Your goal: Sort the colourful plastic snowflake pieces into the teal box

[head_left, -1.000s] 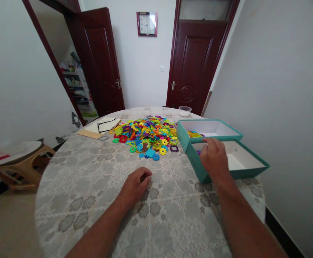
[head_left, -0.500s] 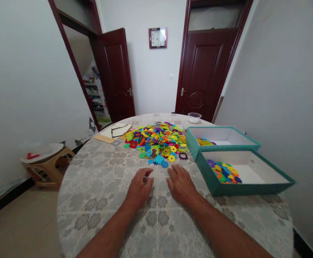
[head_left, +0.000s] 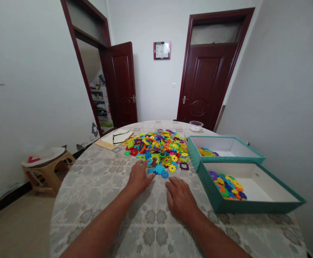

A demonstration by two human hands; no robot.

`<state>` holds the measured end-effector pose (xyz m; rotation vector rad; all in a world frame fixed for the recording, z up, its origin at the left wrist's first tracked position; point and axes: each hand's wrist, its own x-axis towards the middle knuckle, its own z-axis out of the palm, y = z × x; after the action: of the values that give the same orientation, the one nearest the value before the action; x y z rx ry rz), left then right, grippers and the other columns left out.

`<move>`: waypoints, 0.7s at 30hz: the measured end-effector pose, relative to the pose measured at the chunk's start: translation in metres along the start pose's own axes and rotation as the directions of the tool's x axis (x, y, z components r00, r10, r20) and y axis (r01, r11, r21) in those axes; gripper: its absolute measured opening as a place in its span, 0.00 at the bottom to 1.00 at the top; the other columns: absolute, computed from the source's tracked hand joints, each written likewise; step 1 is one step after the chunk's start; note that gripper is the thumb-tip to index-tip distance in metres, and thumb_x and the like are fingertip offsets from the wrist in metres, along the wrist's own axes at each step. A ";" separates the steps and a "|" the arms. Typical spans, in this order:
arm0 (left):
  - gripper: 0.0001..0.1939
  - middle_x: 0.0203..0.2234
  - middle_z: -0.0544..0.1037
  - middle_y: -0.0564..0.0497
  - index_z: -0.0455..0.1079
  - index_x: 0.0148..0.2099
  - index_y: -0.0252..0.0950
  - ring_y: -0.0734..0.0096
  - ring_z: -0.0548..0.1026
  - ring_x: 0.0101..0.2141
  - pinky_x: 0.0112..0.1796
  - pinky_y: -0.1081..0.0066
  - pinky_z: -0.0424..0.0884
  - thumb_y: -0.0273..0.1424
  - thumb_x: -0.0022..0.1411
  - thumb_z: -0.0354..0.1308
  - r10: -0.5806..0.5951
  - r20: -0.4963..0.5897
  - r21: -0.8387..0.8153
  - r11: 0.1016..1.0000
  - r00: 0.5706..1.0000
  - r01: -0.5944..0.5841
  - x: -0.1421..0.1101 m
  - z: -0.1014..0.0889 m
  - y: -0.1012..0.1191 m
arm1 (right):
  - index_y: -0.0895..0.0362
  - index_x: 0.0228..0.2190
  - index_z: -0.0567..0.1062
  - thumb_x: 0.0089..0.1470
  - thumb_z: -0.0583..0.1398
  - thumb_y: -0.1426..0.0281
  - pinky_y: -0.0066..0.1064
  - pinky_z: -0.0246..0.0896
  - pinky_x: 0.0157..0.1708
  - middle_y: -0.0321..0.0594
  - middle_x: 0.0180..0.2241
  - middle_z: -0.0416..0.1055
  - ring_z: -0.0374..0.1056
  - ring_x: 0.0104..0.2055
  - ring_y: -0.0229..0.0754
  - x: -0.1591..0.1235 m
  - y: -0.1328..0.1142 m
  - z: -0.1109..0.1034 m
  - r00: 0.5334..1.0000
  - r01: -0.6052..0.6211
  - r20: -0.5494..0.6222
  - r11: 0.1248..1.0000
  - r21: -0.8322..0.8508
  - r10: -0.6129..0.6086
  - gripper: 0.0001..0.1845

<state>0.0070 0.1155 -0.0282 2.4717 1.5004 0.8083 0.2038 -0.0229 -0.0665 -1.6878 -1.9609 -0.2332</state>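
Note:
A heap of colourful plastic gear pieces (head_left: 159,145) lies in the middle of the table. My left hand (head_left: 139,178) is at its near edge, thumb apart from the fingers, the fingertips close to or touching a few blue and green gears. I cannot see anything held in it. A light blue gear (head_left: 159,169) lies just beyond the thumb. On the tablecloth, short of the heap, my right hand (head_left: 180,197) rests palm down with fingers stretched forward and holding nothing. Its fingertips are near a small blue gear (head_left: 164,174).
Two green-rimmed boxes stand at the right; the nearer box (head_left: 261,208) and the farther box (head_left: 226,138) both hold gears. Eyeglasses (head_left: 121,137) lie on papers at the far left. A clear bowl (head_left: 196,125) stands at the back; a stool (head_left: 47,168) is left of the table.
My left hand has moved forward to the edge of the heap and its fingers have spread. My right hand stays on the cloth. The camera view has tilted up slightly.

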 end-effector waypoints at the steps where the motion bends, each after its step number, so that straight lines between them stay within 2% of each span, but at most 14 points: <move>1: 0.36 0.64 0.67 0.36 0.65 0.68 0.38 0.46 0.66 0.65 0.65 0.51 0.62 0.42 0.62 0.66 -0.041 0.010 0.042 0.998 0.999 0.041 0.009 0.002 -0.001 | 0.54 0.55 0.77 0.64 0.58 0.74 0.52 0.53 0.69 0.49 0.61 0.71 0.63 0.65 0.54 0.000 0.000 0.001 1.000 0.006 -0.016 1.000 0.007 -0.005 0.19; 6: 0.44 0.67 0.65 0.36 0.62 0.72 0.41 0.42 0.66 0.65 0.63 0.52 0.63 0.54 0.60 0.64 -0.177 0.062 0.164 0.973 0.982 0.165 0.048 0.014 -0.008 | 0.54 0.54 0.77 0.62 0.59 0.75 0.53 0.56 0.67 0.49 0.59 0.72 0.64 0.64 0.55 -0.002 0.001 0.007 0.996 0.006 -0.086 1.000 0.027 -0.003 0.19; 10: 0.45 0.65 0.69 0.41 0.61 0.72 0.51 0.42 0.68 0.63 0.61 0.49 0.64 0.60 0.57 0.62 -0.170 0.098 0.164 0.975 0.980 0.153 0.069 0.023 -0.008 | 0.54 0.53 0.76 0.61 0.60 0.75 0.53 0.57 0.67 0.49 0.59 0.72 0.65 0.64 0.55 -0.002 0.001 0.009 0.994 0.010 -0.111 1.000 0.028 -0.007 0.19; 13: 0.45 0.65 0.68 0.42 0.61 0.72 0.56 0.42 0.65 0.65 0.61 0.46 0.63 0.63 0.55 0.61 -0.184 0.123 0.149 0.975 0.975 0.165 0.084 0.029 -0.004 | 0.53 0.53 0.77 0.61 0.60 0.75 0.53 0.57 0.67 0.48 0.58 0.73 0.65 0.64 0.54 -0.001 0.001 0.008 0.994 0.006 -0.113 1.000 0.029 -0.003 0.19; 17: 0.45 0.71 0.61 0.42 0.64 0.69 0.59 0.38 0.57 0.69 0.62 0.38 0.59 0.65 0.52 0.63 -0.188 0.154 0.155 0.974 0.970 0.164 0.096 0.036 0.003 | 0.53 0.53 0.77 0.61 0.60 0.75 0.53 0.57 0.67 0.48 0.59 0.72 0.65 0.63 0.54 -0.001 0.001 0.007 0.995 -0.009 -0.102 0.999 0.043 0.013 0.20; 21: 0.43 0.71 0.59 0.42 0.67 0.68 0.56 0.37 0.56 0.69 0.63 0.35 0.57 0.63 0.53 0.63 -0.179 0.118 0.177 0.972 0.977 0.157 0.095 0.042 0.009 | 0.53 0.53 0.77 0.61 0.59 0.76 0.53 0.56 0.68 0.48 0.59 0.72 0.64 0.64 0.54 0.000 0.000 0.005 0.996 -0.016 -0.082 0.999 0.051 0.021 0.20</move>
<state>0.0694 0.1994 -0.0252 2.4121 1.7632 0.4970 0.2020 -0.0203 -0.0710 -1.6380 -1.8751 -0.2410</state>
